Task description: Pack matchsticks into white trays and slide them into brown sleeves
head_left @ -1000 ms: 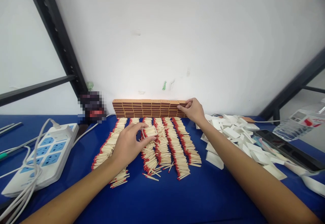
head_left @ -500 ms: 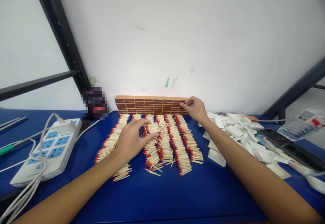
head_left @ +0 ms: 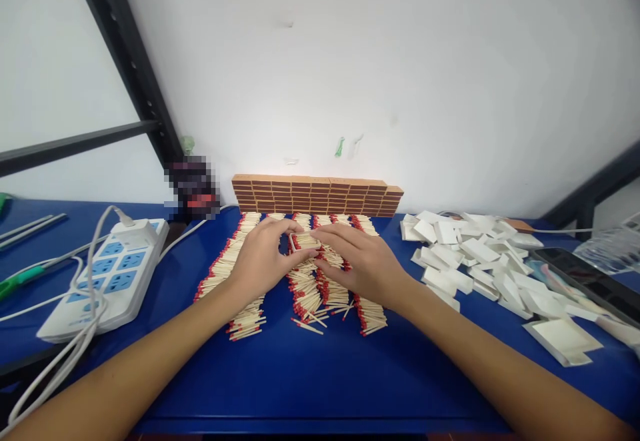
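Note:
My left hand (head_left: 260, 254) pinches a small white matchbox tray (head_left: 292, 244) between thumb and fingers. Matches (head_left: 305, 240) lie inside the tray. From the other side, my right hand (head_left: 367, 261) curves its fingers and thumb around the tray's right end; its palm is hidden. Under both hands, red-tipped matches (head_left: 245, 318) spread in several long rows, partly covered by the hands. Behind them stands a low wall of stacked brown matchboxes (head_left: 320, 196), with a lower step at its right end.
A heap of white tray pieces (head_left: 483, 251) lies to the right, beside a black phone (head_left: 590, 288). On the left sit a white power strip (head_left: 133, 294) with cables and a green-handled tool (head_left: 23, 281). The blue table (head_left: 310, 381) meets a white wall.
My right hand has come from the right end of the matchbox stack down to the tray. My left hand still holds the tray. The view has shifted slightly.

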`<action>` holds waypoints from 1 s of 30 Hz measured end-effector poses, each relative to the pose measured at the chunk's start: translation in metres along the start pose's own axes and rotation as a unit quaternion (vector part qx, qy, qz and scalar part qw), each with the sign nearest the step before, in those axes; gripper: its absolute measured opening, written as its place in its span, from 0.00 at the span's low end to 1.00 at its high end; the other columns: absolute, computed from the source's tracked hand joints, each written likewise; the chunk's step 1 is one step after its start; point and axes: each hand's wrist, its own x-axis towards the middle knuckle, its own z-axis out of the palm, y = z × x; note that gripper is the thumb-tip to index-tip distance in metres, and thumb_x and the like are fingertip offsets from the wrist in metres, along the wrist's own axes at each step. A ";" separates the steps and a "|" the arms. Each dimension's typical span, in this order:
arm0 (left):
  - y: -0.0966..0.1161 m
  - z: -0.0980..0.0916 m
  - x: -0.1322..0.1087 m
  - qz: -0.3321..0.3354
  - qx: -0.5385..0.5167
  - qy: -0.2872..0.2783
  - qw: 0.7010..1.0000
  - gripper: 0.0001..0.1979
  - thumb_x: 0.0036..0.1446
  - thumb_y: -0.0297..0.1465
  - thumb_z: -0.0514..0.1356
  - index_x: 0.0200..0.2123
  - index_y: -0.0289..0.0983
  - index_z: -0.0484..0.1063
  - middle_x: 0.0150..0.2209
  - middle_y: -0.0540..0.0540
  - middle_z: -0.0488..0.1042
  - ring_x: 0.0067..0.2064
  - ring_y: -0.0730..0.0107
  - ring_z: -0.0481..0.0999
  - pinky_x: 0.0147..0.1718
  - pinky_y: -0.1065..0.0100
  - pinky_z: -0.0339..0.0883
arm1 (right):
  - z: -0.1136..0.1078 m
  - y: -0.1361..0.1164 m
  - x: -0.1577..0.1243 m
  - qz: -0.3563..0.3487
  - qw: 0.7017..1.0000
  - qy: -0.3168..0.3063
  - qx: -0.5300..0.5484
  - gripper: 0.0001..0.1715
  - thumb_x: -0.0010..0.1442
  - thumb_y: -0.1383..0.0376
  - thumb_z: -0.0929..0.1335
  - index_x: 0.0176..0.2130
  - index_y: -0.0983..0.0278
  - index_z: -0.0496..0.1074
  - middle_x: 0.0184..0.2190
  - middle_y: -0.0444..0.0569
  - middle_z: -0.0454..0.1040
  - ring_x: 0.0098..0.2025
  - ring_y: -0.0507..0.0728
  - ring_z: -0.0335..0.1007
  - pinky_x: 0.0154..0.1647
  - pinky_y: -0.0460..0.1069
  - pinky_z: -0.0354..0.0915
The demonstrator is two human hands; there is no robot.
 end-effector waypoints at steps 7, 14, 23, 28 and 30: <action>0.007 -0.006 0.003 -0.013 -0.037 -0.016 0.999 0.12 0.56 0.39 0.72 0.41 0.42 0.81 0.43 0.49 0.85 0.45 0.57 0.82 0.45 0.58 0.74 | 0.022 -0.012 0.003 0.003 0.997 0.024 -0.075 0.19 0.73 0.69 0.64 0.60 0.64 0.73 0.51 0.57 0.80 0.51 0.61 0.77 0.48 0.55 0.75; 0.004 -0.044 0.021 -0.019 -0.118 -0.072 0.990 0.25 0.56 0.55 0.68 0.44 0.41 0.82 0.43 0.44 0.85 0.46 0.56 0.83 0.46 0.59 0.75 | 0.016 -0.025 0.014 0.036 0.998 0.009 -0.059 0.15 0.74 0.70 0.63 0.53 0.63 0.76 0.48 0.55 0.81 0.48 0.60 0.77 0.41 0.53 0.71; -0.047 -0.070 0.044 -0.040 -0.098 0.203 0.973 0.27 0.70 0.53 0.55 0.36 0.38 0.80 0.32 0.45 0.83 0.36 0.67 0.80 0.38 0.66 0.71 | 0.014 -0.114 0.020 -0.065 0.967 -0.242 0.041 0.15 0.77 0.65 0.61 0.48 0.66 0.76 0.44 0.52 0.77 0.42 0.57 0.74 0.34 0.52 0.65; -0.063 -0.063 0.042 -0.064 -0.070 0.217 0.972 0.23 0.69 0.50 0.58 0.36 0.36 0.79 0.29 0.45 0.82 0.32 0.68 0.80 0.35 0.68 0.68 | 0.023 -0.141 0.019 -0.055 0.958 -0.262 0.106 0.14 0.77 0.60 0.63 0.47 0.65 0.75 0.43 0.50 0.77 0.39 0.55 0.74 0.31 0.51 0.63; -0.068 -0.062 0.042 -0.073 -0.063 0.219 0.971 0.23 0.69 0.50 0.58 0.35 0.37 0.79 0.29 0.45 0.82 0.32 0.68 0.80 0.34 0.67 0.67 | 0.026 -0.147 0.021 -0.048 0.954 -0.268 0.124 0.15 0.77 0.59 0.63 0.46 0.64 0.75 0.42 0.49 0.77 0.39 0.55 0.73 0.32 0.51 0.63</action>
